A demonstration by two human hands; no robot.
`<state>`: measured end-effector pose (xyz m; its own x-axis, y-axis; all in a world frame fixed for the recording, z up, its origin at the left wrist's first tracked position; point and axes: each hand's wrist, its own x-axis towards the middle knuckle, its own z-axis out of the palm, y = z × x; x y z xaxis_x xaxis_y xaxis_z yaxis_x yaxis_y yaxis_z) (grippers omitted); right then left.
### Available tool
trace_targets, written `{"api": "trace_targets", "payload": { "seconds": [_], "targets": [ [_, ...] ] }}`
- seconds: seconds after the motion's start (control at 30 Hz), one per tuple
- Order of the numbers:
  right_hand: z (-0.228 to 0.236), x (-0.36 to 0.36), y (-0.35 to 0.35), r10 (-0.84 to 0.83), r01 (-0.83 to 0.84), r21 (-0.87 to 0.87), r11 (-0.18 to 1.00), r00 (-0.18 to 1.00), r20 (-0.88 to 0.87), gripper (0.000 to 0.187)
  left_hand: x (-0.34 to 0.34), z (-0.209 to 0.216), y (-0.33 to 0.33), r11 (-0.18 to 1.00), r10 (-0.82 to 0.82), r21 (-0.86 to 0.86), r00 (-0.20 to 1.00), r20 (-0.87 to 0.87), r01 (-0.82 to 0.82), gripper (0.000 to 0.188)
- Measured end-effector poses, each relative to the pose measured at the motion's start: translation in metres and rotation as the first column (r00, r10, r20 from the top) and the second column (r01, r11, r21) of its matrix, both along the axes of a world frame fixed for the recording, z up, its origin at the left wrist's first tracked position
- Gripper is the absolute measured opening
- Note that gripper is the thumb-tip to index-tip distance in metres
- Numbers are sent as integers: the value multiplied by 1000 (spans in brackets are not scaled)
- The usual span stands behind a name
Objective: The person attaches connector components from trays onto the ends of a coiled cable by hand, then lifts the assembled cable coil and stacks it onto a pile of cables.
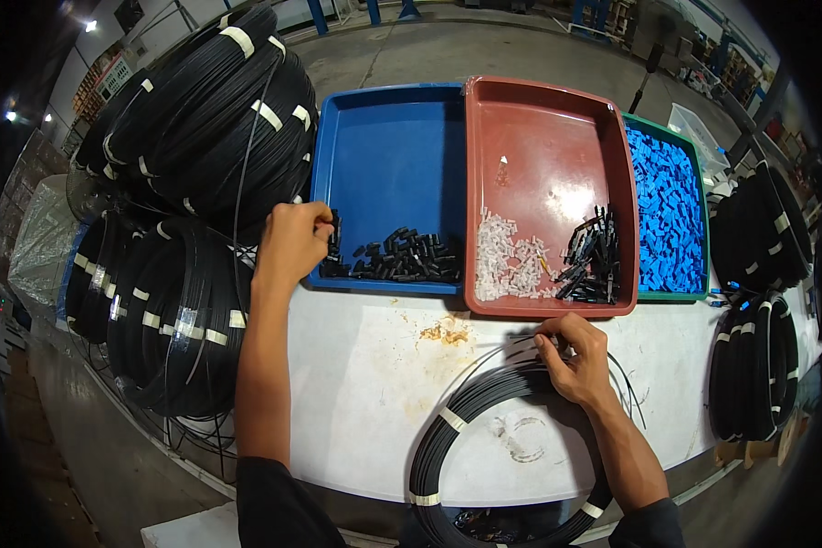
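My left hand (292,245) is at the near left rim of the blue tray (393,151), fingers curled together beside small black plastic pieces (406,256). What its fingertips hold, if anything, is hidden. At the table's front, my right hand (577,356) is closed over the top of a coil of black cable (443,443) bound with pale tape. Thumb and forefinger pinch a loose length of the cable just above the coil. Another loose end (637,402) curves off to the right of this hand. The coil's lower part hangs past the table edge.
A red tray (548,119) holds white pieces (507,260) and black pieces (592,260). Beyond it, a green tray (705,219) is filled with blue pieces (667,210). Large stacked cable coils (192,128) rise at left; more coils (753,365) stand at right. Yellowish crumbs (445,331) lie on the white table (356,393).
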<state>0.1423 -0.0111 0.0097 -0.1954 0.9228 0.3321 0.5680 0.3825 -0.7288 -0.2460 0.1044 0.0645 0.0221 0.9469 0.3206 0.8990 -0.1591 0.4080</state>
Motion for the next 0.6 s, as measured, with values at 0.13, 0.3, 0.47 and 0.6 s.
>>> {"api": "trace_targets", "payload": {
  "seconds": [0.13, 0.3, 0.47, 0.6],
  "targets": [
    [-4, -2, 0, 12, -12, 10, 1000, 1000, -8, 8, 5, -18, 5, 993, 99, -40, 979, -177, -108, 20],
    [-4, -2, -4, 55, -56, 44, 997, 997, 45, 8, 13, -31, 14, 985, 147, -66, 974, -172, -160, 32],
    [-3, -3, -6, 114, -182, 282, 942, 964, 242, 9, 22, -23, 11, 989, 148, -35, 989, 31, -147, 28],
    [-9, 2, -5, 111, -137, 218, 966, 986, 126, 8, 35, -34, 3, 994, 50, 71, 924, 379, -83, 27]
  ]
}}
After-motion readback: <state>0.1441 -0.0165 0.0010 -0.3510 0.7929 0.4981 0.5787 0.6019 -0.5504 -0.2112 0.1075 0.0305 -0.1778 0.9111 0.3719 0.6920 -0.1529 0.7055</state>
